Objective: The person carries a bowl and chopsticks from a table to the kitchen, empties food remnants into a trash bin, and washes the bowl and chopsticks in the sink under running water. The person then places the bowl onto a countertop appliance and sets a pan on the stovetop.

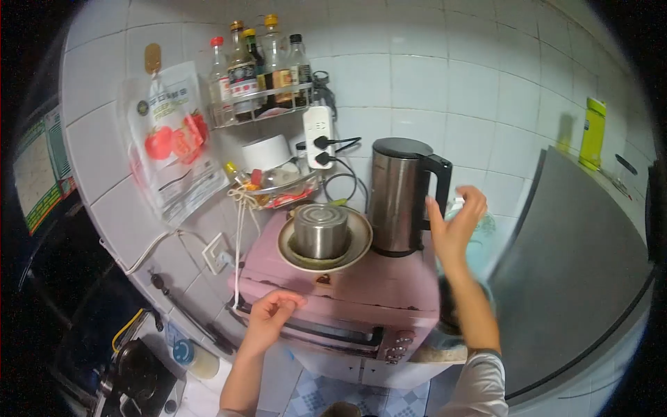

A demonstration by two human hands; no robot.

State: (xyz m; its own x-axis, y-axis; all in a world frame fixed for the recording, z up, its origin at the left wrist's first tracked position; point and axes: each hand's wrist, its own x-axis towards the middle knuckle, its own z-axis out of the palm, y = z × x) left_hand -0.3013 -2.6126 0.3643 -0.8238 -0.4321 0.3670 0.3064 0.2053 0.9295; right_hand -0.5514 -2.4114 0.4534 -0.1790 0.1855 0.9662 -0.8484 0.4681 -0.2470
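Observation:
My right hand (455, 226) is raised beside the black handle of a steel electric kettle (397, 191), thumb and fingers apart, holding nothing. Whether the thumb touches the handle I cannot tell. The kettle stands upright on top of a pink toaster oven (396, 281). In front of the oven's left side is my left hand (272, 316), its fingers curled together with nothing visible in them. Left of the kettle, a shallow bowl (361, 254) with a light rim holds an upright steel cup-like container (321, 233).
A corner rack (264, 94) carries several sauce bottles above a white power strip (319, 135) with two black plugs. A printed plastic bag (170, 142) hangs left. At right stands a grey panel (590, 278) with a yellow-green bottle (593, 135) on top. A lidded jar (196, 359) sits lower left.

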